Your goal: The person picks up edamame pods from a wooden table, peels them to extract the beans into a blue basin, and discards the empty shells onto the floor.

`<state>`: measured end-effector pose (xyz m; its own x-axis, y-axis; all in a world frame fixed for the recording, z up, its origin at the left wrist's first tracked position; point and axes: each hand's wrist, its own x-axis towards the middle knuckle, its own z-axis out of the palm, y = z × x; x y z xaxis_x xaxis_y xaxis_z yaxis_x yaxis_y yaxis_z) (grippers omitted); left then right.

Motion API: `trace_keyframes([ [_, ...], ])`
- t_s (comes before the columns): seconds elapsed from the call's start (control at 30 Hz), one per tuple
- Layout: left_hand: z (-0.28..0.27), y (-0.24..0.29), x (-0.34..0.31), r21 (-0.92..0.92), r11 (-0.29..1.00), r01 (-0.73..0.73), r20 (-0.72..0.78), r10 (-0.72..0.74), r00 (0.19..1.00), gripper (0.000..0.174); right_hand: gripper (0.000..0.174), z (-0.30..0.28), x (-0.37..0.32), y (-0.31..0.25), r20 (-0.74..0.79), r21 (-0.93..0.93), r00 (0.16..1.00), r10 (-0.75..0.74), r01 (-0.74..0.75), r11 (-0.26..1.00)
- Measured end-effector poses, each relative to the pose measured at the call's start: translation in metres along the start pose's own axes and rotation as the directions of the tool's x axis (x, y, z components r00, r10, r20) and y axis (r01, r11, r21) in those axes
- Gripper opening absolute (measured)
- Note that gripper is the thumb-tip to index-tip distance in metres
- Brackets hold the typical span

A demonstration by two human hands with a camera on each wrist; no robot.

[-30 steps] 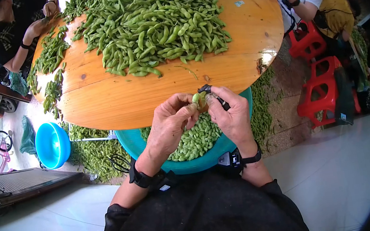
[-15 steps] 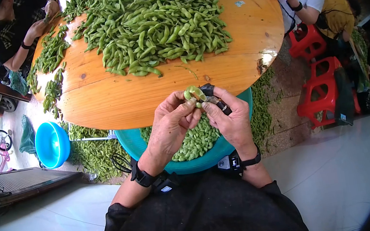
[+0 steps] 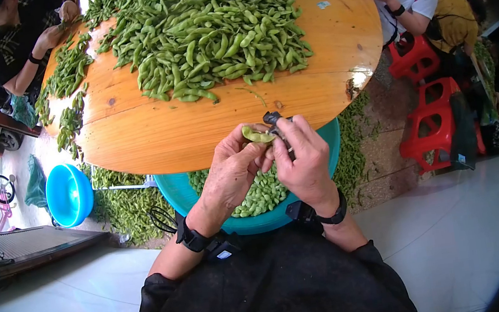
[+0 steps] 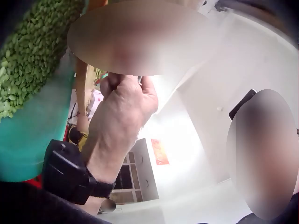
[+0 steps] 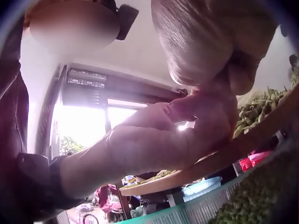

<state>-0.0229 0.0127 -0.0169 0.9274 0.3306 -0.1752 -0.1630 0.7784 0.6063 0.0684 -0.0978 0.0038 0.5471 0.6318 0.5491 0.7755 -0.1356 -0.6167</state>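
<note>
At round wooden table [image 3: 183,141] edge, over teal plastic basin [image 3: 173,195]: L hand [image 3: 229,171] pinches green pod [image 3: 257,134], R hand [image 3: 305,164] grips dark tool [image 3: 272,117]

Wooden table [image 3: 151,138] under edamame pods [image 3: 207,34]

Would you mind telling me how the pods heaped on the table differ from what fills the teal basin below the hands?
The pods on the table are long, curved, whole and deeper green; the beans in the teal basin are small, rounded, shelled and paler. The pods lie spread on bare wood; the beans are walled in by the basin. Both are green.
</note>
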Motion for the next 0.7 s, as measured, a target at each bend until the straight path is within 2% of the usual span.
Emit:
trace_keyframes([
  [0.03, 0.001, 0.000, 0.000, 0.070, 0.997, -0.021, 0.002, 0.021, 1.000, 0.011, 0.030, -0.002, 0.001, 0.004, -0.001, -0.002, 1.000, -0.001, 0.001, 1.000],
  [0.1, -0.001, 0.005, -0.001, 0.133, 0.991, 0.000, 0.021, -0.003, 1.000, 0.013, 0.025, -0.009, 0.003, 0.012, 0.075, 0.251, 0.977, 0.201, -0.213, 0.944],
  [0.13, -0.003, 0.008, -0.001, 0.195, 0.981, 0.022, 0.038, -0.030, 0.999, 0.016, 0.022, -0.019, 0.006, 0.008, 0.224, 0.322, 0.888, 0.402, -0.457, 0.829],
  [0.17, -0.003, 0.012, -0.002, 0.195, 0.981, 0.020, 0.039, -0.029, 0.999, 0.016, 0.022, -0.024, 0.007, 0.010, 0.223, 0.322, 0.888, 0.401, -0.456, 0.830],
  [0.23, 0.002, 0.024, -0.003, 0.448, 0.894, 0.025, 0.019, -0.037, 0.999, 0.018, 0.025, -0.032, 0.009, 0.014, 0.428, 0.413, 0.776, 0.463, -0.624, 0.663],
  [0.27, 0.006, 0.028, -0.004, 0.448, 0.894, 0.023, 0.021, -0.037, 0.999, 0.018, 0.025, -0.035, 0.010, 0.015, 0.466, 0.392, 0.753, 0.464, -0.646, 0.655],
  [0.3, 0.010, 0.033, -0.005, 0.547, 0.836, 0.046, 0.016, -0.065, 0.998, 0.020, 0.025, -0.036, 0.011, 0.015, 0.466, 0.392, 0.754, 0.463, -0.645, 0.656],
  [0.33, 0.012, 0.036, -0.005, 0.640, 0.766, 0.066, 0.006, -0.091, 0.996, 0.022, 0.025, -0.036, 0.013, 0.013, 0.435, 0.355, 0.793, 0.427, -0.587, 0.727],
  [0.37, 0.011, 0.038, -0.004, 0.641, 0.765, 0.064, 0.007, -0.089, 0.996, 0.022, 0.026, -0.037, 0.014, 0.012, 0.406, 0.315, 0.828, 0.386, -0.523, 0.792],
  [0.4, 0.011, 0.040, -0.004, 0.722, 0.692, 0.031, 0.036, -0.082, 0.996, 0.023, 0.026, -0.037, 0.016, 0.011, 0.405, 0.316, 0.829, 0.385, -0.522, 0.792],
  [0.43, 0.010, 0.041, -0.003, 0.792, 0.610, -0.004, 0.066, -0.079, 0.995, 0.024, 0.026, -0.037, 0.017, 0.011, 0.376, 0.257, 0.878, 0.298, -0.408, 0.876],
  [0.47, 0.007, 0.041, -0.002, 0.792, 0.610, -0.004, 0.067, -0.080, 0.995, 0.024, 0.026, -0.038, 0.018, 0.009, 0.352, 0.192, 0.913, 0.204, -0.284, 0.939],
  [0.53, 0.001, 0.041, 0.000, 0.844, 0.521, -0.131, 0.156, -0.005, 0.988, 0.025, 0.025, -0.039, 0.019, 0.006, 0.359, 0.152, 0.916, 0.181, -0.249, 0.957],
  [0.57, 0.000, 0.042, 0.001, 0.843, 0.521, -0.131, 0.156, -0.005, 0.988, 0.025, 0.025, -0.040, 0.020, 0.004, 0.368, 0.112, 0.917, 0.157, -0.211, 0.971],
  [0.63, -0.001, 0.044, 0.002, 0.951, 0.270, -0.153, 0.165, -0.019, 0.986, 0.025, 0.025, -0.042, 0.021, 0.001, 0.390, 0.097, 0.910, 0.143, -0.196, 0.976],
  [0.7, 0.001, 0.044, 0.000, 0.958, 0.225, -0.179, 0.185, -0.007, 0.983, 0.025, 0.024, -0.041, 0.021, 0.000, 0.412, 0.084, 0.902, 0.131, -0.180, 0.980],
])
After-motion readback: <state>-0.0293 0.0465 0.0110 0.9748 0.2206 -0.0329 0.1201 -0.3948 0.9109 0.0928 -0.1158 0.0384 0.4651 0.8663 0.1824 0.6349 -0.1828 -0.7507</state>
